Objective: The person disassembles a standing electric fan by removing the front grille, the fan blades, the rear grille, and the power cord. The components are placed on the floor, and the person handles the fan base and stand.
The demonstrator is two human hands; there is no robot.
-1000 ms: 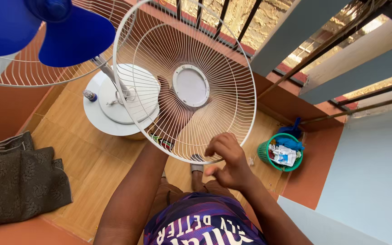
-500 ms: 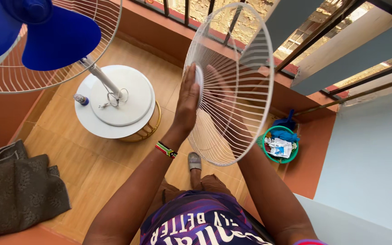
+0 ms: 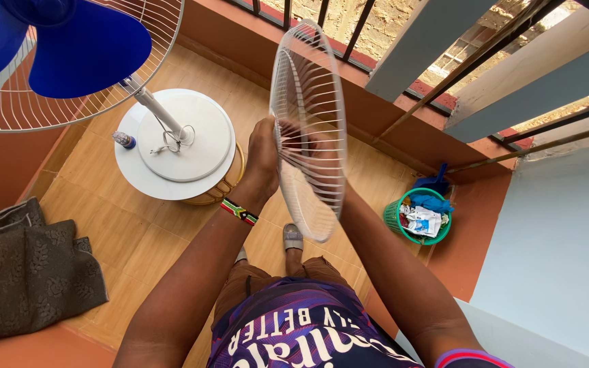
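Both of my hands are pressing against the white wire fan guard, which I am holding up nearly edge-on in front of my chest, above the tiled floor. Going from the left, a brown patterned cloth is lying folded at the floor's edge, and above it the blue fan blades are sitting bare in front of the rear grille. Next comes the round white table, which is carrying the fan's stand and a small bottle near its rim. My left hand, with a beaded wristband below it, is lying flat and clamped against the near face of the guard, around its centre. My right hand is reaching in from the other side; the wires are hiding most of it, so I cannot tell how its fingers are curling. Further right, a green basket of rubbish is standing by the wall. I am thinking the risk lies in this palm-to-palm hold: the thin wires could slip or flex, and the tilted guard might swing into the railing or drop onto my sandalled foot below.
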